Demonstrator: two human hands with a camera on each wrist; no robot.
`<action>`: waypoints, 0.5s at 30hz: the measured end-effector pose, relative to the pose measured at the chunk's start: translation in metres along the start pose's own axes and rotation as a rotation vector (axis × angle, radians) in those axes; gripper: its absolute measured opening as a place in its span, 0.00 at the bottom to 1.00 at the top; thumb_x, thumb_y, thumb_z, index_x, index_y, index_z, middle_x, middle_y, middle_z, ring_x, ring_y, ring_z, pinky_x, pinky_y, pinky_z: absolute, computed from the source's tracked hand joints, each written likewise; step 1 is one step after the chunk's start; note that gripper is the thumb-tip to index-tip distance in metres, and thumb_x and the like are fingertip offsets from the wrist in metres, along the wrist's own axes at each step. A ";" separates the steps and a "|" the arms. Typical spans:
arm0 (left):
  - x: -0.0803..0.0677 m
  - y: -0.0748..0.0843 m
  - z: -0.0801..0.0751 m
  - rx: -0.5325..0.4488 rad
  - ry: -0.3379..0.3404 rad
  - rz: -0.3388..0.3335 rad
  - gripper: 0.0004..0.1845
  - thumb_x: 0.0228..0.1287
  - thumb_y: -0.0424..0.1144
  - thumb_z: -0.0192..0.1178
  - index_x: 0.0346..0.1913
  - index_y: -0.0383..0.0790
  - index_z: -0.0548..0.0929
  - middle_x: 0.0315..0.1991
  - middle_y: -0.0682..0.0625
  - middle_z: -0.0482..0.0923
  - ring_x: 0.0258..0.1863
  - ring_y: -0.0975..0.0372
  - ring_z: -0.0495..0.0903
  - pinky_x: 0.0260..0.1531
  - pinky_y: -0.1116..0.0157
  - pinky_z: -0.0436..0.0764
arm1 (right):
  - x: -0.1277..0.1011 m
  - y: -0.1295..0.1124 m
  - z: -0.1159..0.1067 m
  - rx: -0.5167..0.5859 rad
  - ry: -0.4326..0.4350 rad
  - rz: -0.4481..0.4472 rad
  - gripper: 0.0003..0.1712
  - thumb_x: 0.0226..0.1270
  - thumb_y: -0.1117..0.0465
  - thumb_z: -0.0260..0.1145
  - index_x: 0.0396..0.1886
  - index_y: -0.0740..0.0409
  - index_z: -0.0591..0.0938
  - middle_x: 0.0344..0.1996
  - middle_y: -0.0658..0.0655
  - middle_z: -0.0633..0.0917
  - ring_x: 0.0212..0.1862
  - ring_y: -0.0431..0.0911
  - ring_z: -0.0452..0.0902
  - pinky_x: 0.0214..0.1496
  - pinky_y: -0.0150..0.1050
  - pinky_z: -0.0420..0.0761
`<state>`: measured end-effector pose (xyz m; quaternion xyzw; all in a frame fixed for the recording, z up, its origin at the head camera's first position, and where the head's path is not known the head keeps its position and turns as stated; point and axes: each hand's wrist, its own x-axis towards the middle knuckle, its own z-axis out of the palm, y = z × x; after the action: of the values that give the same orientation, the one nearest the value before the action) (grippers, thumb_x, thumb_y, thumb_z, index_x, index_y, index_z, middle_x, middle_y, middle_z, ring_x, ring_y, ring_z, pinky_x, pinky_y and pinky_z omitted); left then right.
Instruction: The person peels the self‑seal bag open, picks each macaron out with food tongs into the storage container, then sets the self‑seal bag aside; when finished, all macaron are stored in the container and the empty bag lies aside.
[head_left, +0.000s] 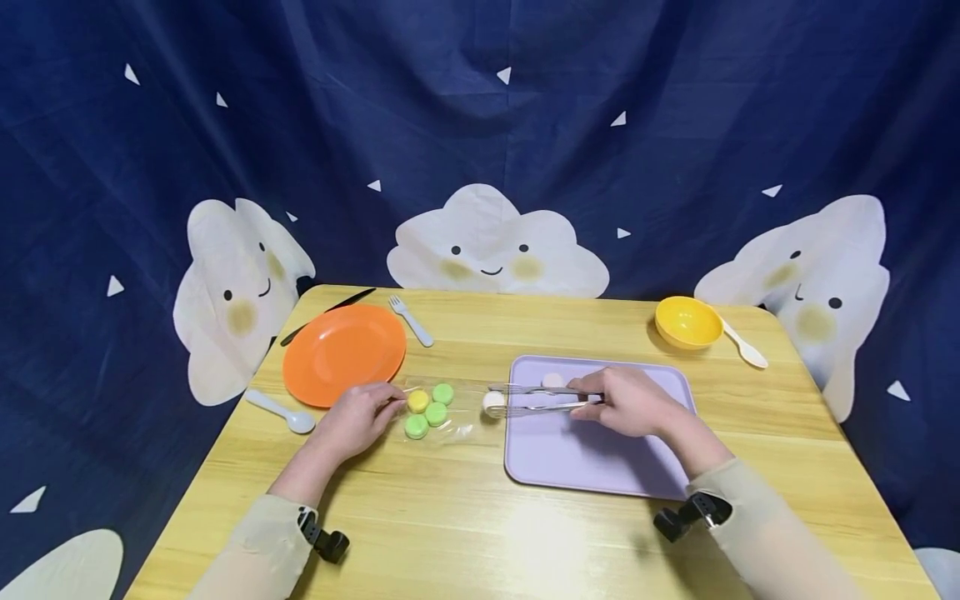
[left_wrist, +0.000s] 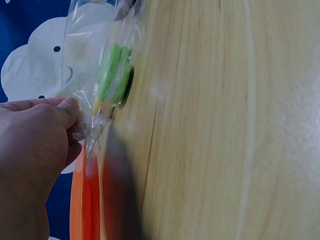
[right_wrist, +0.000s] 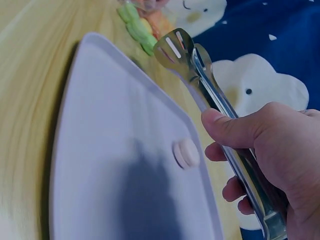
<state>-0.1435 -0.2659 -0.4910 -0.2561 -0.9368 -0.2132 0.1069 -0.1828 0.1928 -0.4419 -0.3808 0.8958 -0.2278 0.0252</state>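
While L hand (head_left: 358, 419) pinches bag (head_left: 437, 410), R hand (head_left: 628, 402) grips tongs (head_left: 536, 398).

The head view looks forward and down over the whole counter (head_left: 525, 533). Both wrist views sit close. All three share the green macarons (head_left: 435, 412).

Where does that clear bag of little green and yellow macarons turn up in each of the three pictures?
Head view: the clear bag of macarons lies mid-table, between the orange plate and the lilac tray, pinched by the left hand.
Left wrist view: the bag is upper left, gripped at its edge.
Right wrist view: only its macarons show, top centre, beyond the tongs.
Shared landmark: the green macarons.
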 end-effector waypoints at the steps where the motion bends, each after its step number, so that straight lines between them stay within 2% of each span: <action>1: 0.000 0.000 0.000 0.000 -0.002 -0.002 0.05 0.71 0.34 0.71 0.47 0.41 0.90 0.45 0.51 0.89 0.46 0.56 0.88 0.50 0.53 0.87 | -0.004 0.002 -0.003 -0.007 0.006 0.007 0.10 0.65 0.53 0.80 0.45 0.41 0.91 0.32 0.34 0.83 0.29 0.35 0.73 0.30 0.37 0.75; 3: 0.000 0.000 0.000 -0.003 -0.006 -0.008 0.05 0.71 0.34 0.71 0.47 0.41 0.90 0.45 0.50 0.89 0.46 0.56 0.88 0.50 0.53 0.87 | -0.013 0.006 -0.009 -0.022 0.028 0.024 0.11 0.65 0.52 0.80 0.46 0.44 0.92 0.36 0.35 0.86 0.33 0.36 0.79 0.32 0.39 0.79; 7: 0.000 0.001 0.001 -0.008 -0.007 -0.017 0.05 0.71 0.34 0.71 0.47 0.41 0.90 0.45 0.50 0.89 0.46 0.56 0.88 0.50 0.52 0.87 | -0.031 0.017 -0.020 -0.036 0.074 0.053 0.17 0.65 0.53 0.80 0.51 0.52 0.93 0.45 0.45 0.91 0.45 0.41 0.88 0.41 0.47 0.86; 10: 0.000 0.000 0.001 -0.009 -0.006 -0.018 0.05 0.72 0.34 0.71 0.47 0.41 0.90 0.45 0.50 0.89 0.46 0.56 0.88 0.50 0.52 0.87 | -0.044 0.025 -0.027 -0.034 0.096 0.070 0.19 0.65 0.55 0.79 0.53 0.57 0.92 0.48 0.50 0.91 0.49 0.46 0.88 0.48 0.52 0.87; 15: -0.001 0.000 0.002 -0.017 -0.005 -0.017 0.05 0.72 0.35 0.71 0.47 0.41 0.90 0.45 0.50 0.89 0.47 0.56 0.88 0.50 0.52 0.87 | -0.066 0.038 -0.037 -0.046 0.118 0.115 0.20 0.66 0.57 0.79 0.55 0.59 0.91 0.48 0.52 0.91 0.50 0.50 0.89 0.51 0.57 0.86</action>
<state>-0.1426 -0.2651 -0.4932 -0.2497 -0.9373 -0.2213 0.1005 -0.1696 0.2755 -0.4336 -0.3149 0.9212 -0.2274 -0.0235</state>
